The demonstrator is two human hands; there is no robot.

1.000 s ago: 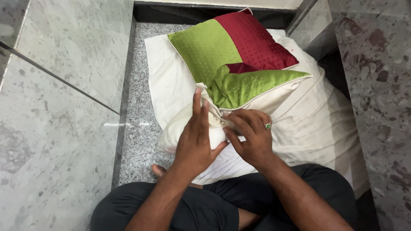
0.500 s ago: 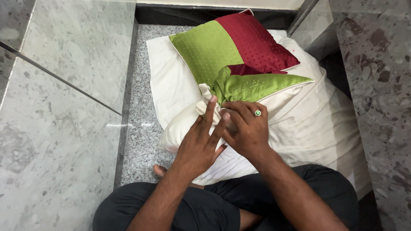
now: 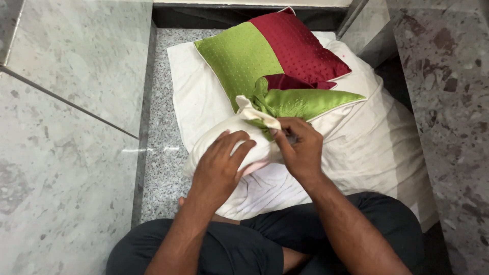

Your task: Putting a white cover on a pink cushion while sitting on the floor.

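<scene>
A white pillow insert (image 3: 224, 140) lies in front of my lap, half inside a green and dark red cover (image 3: 300, 102). My left hand (image 3: 219, 165) presses flat on the white insert, fingers spread. The fingers of my right hand (image 3: 300, 147) pinch the cover's green edge where it meets the insert. A finished green and red cushion (image 3: 270, 53) lies just beyond, on a stack of white pillows (image 3: 367, 147).
I sit cross-legged in dark trousers (image 3: 239, 249) on a speckled granite floor (image 3: 163, 153). Marble walls (image 3: 61, 127) rise at left, and a grey stone surface (image 3: 448, 102) stands at right. A dark gap runs along the far wall.
My left hand slid down from the cover's opening onto the white insert. My right hand shifted slightly right and its grip on the green edge turned.
</scene>
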